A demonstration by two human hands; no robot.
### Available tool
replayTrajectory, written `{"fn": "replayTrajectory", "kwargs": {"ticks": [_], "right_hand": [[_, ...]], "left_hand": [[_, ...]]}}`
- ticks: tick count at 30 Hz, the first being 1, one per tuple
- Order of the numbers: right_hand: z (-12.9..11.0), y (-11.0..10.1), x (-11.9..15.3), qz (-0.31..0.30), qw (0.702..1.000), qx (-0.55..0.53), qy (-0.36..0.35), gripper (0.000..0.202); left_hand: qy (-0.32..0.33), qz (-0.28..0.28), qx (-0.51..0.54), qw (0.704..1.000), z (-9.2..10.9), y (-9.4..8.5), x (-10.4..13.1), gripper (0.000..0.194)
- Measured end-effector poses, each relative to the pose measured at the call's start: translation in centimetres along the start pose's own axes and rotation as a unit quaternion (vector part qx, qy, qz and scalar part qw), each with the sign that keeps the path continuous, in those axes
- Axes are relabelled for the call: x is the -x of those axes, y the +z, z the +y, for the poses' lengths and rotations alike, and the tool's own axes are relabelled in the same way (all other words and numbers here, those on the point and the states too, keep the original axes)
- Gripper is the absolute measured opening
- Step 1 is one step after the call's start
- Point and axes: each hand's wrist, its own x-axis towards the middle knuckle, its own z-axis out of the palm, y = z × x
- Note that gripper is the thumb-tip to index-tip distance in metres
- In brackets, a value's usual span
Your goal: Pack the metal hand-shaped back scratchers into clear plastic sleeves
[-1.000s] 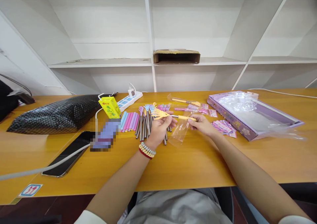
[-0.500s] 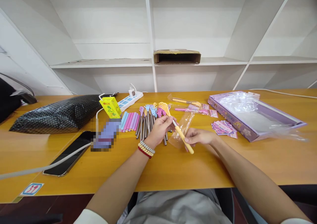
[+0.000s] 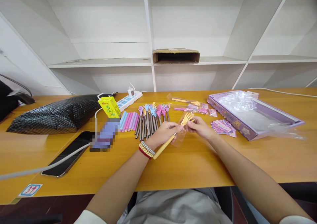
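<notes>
A yellow back scratcher with a hand-shaped head is held over the front of the table, its head up to the right and its handle down to the left. My left hand is closed around its metal neck. My right hand pinches near the base of the head. A clear plastic bag lies behind and below my hands, partly hidden. To the left are several metal rods with coloured hand-shaped heads and a row of pastel handles. Two bagged back scratchers lie beyond my right hand.
Pink cards are piled beside a purple box holding clear plastic bags. On the left are a phone, a yellow drink carton, a power strip and a black bubble-wrap parcel. A cardboard box sits on the shelf.
The back scratcher has swung round: its head now points right and its handle down-left. My right hand has moved from the handle to the head end; my left hand still holds the neck.
</notes>
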Motion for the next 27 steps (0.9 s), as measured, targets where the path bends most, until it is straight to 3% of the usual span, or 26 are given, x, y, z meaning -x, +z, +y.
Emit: {"fn": "replayTrajectory", "kwargs": {"ticks": [8,15,19,21,24,27], "right_hand": [[0.0,1.3,0.2,0.012,1.000,0.019,0.006,0.044],[0.7,1.6,-0.1,0.060,0.996,-0.003,0.069,0.056],[0.3,1.4,-0.2,0.062,0.996,0.009,0.059,0.061],[0.3,1.3,-0.2,0.072,0.996,0.007,0.054,0.061],[0.3,1.2,-0.3,0.087,0.995,-0.013,0.042,0.060],[0.3,1.1,-0.3,0.104,0.994,-0.017,0.022,0.060]], "left_hand": [[0.024,-0.043,-0.070,0.996,0.3,0.0,0.3,0.041],[0.028,-0.060,-0.131,0.989,0.5,-0.2,0.6,0.039],[0.053,-0.038,-0.189,0.980,0.5,-0.4,0.5,0.038],[0.102,-0.006,-0.255,0.961,0.5,-0.3,0.4,0.035],[0.173,0.055,-0.371,0.911,0.6,-0.1,0.4,0.032],[0.178,0.113,-0.479,0.852,0.5,0.1,0.4,0.032]]}}
